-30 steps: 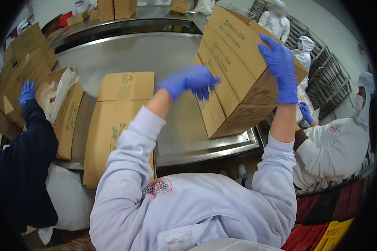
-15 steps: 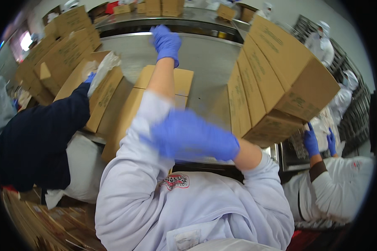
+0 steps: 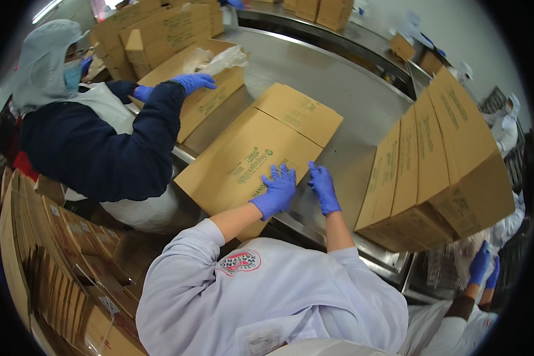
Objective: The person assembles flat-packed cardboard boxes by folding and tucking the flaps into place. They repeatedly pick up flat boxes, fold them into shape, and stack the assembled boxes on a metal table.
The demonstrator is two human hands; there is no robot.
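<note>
A flattened brown cardboard box (image 3: 249, 151) with green print lies on the metal table in front of me, a crease across its far part. My left hand (image 3: 276, 191), in a blue glove, rests on its near right part with fingers spread. My right hand (image 3: 324, 190), also gloved in blue, is at the box's right edge with its fingers extended and slightly bent. Nothing shows in its grasp. Whether its fingertips touch the edge, I cannot tell.
On the right stand several upright cardboard boxes (image 3: 433, 172) in a row. A co-worker (image 3: 107, 136) on the left has gloved hands at an open box (image 3: 213, 98) with a plastic liner. Flat cardboard stacks (image 3: 59, 249) fill the lower left. Another person's gloved hands (image 3: 483, 264) are at lower right.
My left hand has come back from the far table onto the cardboard. My right hand has moved off my left sleeve to the box's right edge. The view has turned left.
</note>
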